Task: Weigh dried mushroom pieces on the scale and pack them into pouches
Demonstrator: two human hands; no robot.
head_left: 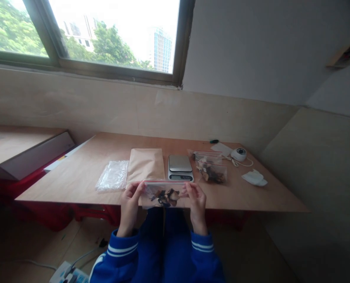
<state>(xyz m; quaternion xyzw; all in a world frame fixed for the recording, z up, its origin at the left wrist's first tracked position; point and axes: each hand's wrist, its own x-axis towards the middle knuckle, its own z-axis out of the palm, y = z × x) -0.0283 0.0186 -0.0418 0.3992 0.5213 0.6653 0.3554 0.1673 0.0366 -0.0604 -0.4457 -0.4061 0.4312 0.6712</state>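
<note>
A clear zip bag [166, 196] with a red strip along its top and dark and tan dried pieces inside is stretched between my hands at the table's front edge. My left hand [131, 204] pinches its upper left corner, and my right hand [196, 202] pinches the upper right one. Just beyond the bag stands a kitchen scale [180, 164] with a metal top and a small display. A brown kraft paper bag [146, 165] lies flat to the left of the scale. Similar filled zip bags [212, 173] overlap one another on its right.
A stack of clear plastic bags [112, 175] lies on the table [83, 173] at left. To the right are a white dome camera [239, 154] with its cable, a crumpled white cloth or tissue [254, 178] and a green-handled tool [214, 141]. A power strip [68, 274] rests on the floor.
</note>
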